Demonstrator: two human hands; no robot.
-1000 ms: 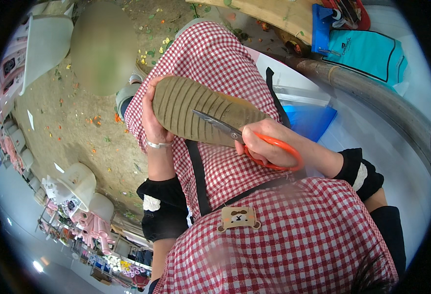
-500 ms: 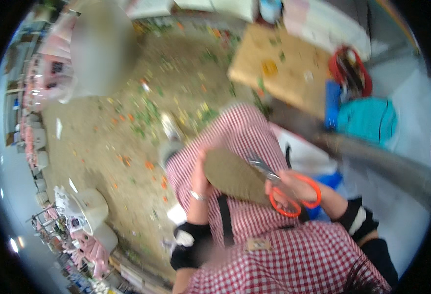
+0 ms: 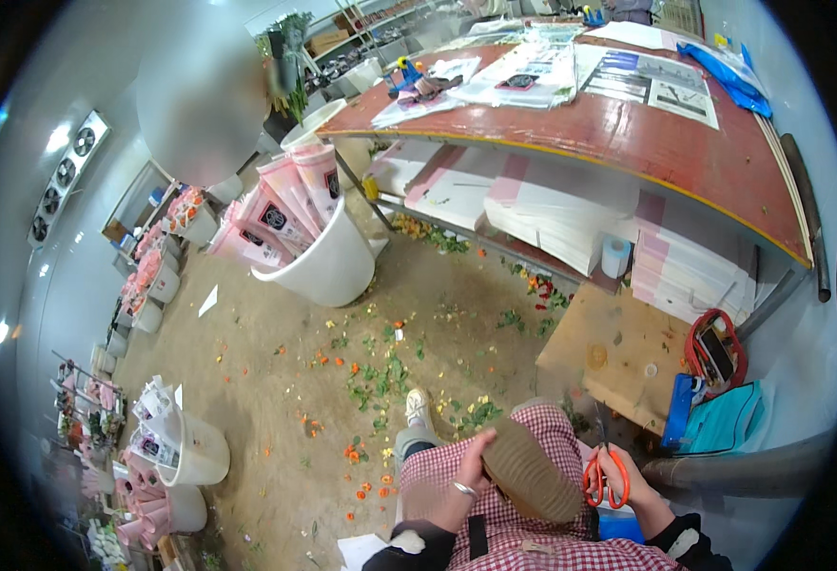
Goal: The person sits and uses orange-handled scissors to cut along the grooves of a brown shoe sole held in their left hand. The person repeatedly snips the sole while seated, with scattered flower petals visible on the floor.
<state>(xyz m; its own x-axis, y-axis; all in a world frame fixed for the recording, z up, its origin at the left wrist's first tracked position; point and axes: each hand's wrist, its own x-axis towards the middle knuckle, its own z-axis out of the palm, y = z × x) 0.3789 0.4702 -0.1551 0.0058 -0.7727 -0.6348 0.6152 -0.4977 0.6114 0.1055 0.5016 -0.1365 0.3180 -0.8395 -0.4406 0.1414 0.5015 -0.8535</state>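
Observation:
Over my lap, my left hand (image 3: 474, 464) grips the edge of a brown ribbed piece (image 3: 531, 474) shaped like a shoe insole. Its ribbed face is turned up, and some of my fingers are hidden behind it. To its right, my right hand (image 3: 630, 483) holds scissors (image 3: 590, 487) by their orange handles. The blades point away from me, apart from the brown piece. Beneath both hands lies my red-and-white checked apron (image 3: 428, 472).
A wooden board (image 3: 580, 333) stands ahead right, with a teal pouch (image 3: 726, 421) and red basket (image 3: 744, 357) nearby. Beyond is a red-topped table (image 3: 628, 143). A white bucket (image 3: 333, 271) holds pink wrapping sleeves. Petals and leaves (image 3: 380, 381) litter the floor.
The view has tilted up, bringing in the table and the bucket of sleeves. The scissors have swung from pointing at the brown piece to pointing forward, and my hands are farther apart.

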